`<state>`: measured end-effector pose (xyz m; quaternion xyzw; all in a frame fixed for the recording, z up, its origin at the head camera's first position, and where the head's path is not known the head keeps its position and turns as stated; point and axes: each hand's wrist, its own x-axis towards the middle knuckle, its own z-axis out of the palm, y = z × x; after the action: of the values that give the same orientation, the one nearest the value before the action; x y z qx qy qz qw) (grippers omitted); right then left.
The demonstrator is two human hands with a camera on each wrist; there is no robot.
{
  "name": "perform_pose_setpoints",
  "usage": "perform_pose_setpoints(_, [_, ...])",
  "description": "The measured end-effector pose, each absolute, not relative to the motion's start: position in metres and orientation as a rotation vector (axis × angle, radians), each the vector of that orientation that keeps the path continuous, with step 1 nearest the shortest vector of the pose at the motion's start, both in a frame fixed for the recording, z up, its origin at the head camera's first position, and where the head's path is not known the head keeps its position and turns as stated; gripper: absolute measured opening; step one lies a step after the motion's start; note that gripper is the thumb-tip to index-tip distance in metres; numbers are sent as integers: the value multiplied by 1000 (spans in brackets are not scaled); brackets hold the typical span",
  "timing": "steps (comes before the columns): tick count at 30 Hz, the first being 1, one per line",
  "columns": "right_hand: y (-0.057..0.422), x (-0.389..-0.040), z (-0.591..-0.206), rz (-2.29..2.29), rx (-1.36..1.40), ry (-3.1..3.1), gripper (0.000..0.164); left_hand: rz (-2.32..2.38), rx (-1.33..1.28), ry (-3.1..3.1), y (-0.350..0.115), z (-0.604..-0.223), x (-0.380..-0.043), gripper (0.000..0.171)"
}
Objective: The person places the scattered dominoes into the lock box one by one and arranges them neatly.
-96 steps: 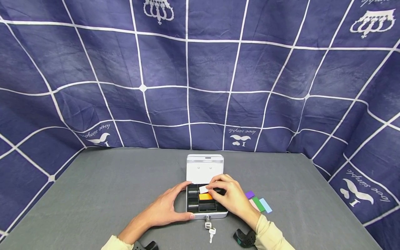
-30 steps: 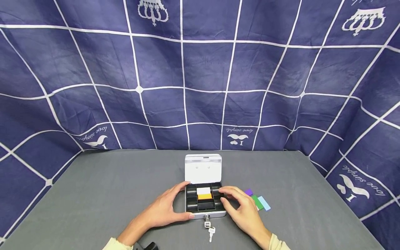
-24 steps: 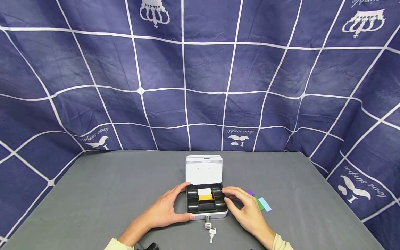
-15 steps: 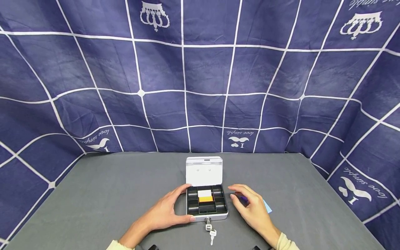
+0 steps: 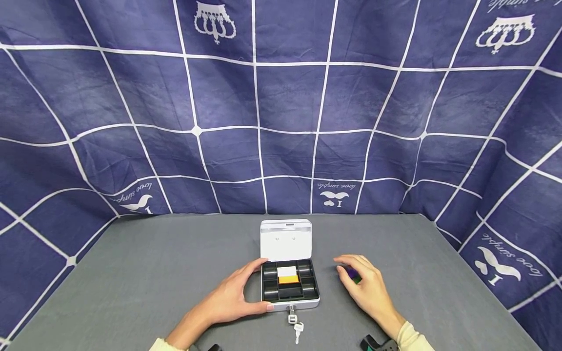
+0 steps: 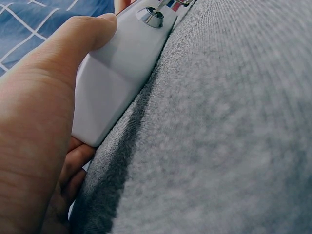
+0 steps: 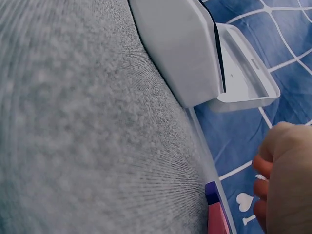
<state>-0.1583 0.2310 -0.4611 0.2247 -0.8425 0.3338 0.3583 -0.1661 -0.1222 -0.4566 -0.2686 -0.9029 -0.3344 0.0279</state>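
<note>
A small white cash box (image 5: 303,304) stands with its lid (image 5: 286,239) raised. My left hand (image 5: 230,296) grips its left side, thumb on the front face and fingers toward the back. Inside the black compartment tray (image 5: 270,292), a white block (image 5: 287,271) and an orange block (image 5: 288,279) lie in the middle column. To the right, my right hand (image 5: 366,287) hovers with loosely bent fingers over the loose blocks, holding nothing. It mostly covers a purple block (image 5: 352,273) and a green block (image 5: 357,280). A pink block (image 7: 217,218) shows beside the purple one in the right wrist view.
From the lock (image 6: 152,17) at the box's front hangs a pair of keys (image 5: 298,329) on the grey cloth tabletop (image 5: 175,263). A blue curtain with white lines (image 5: 290,97) rises behind the table.
A white block pinched by my right hand earlier now lies in the box above the orange one. My right hand has moved right, from the box to the loose blocks. My left hand stays put.
</note>
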Motion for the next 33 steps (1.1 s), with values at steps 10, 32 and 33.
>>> perform_pose_setpoints(10, [233,-159,-463,820,425,-2212,26,-1060,-839,-2785,-121,-454,-169,95])
perform_pose_setpoints(32, [233,-159,-472,800,459,-2319,30,-1046,-838,-2802,-122,-458,-167,94])
perform_pose_setpoints(33, [233,-158,-472,799,461,-2320,30,-1046,-839,-2800,-122,-458,-167,94])
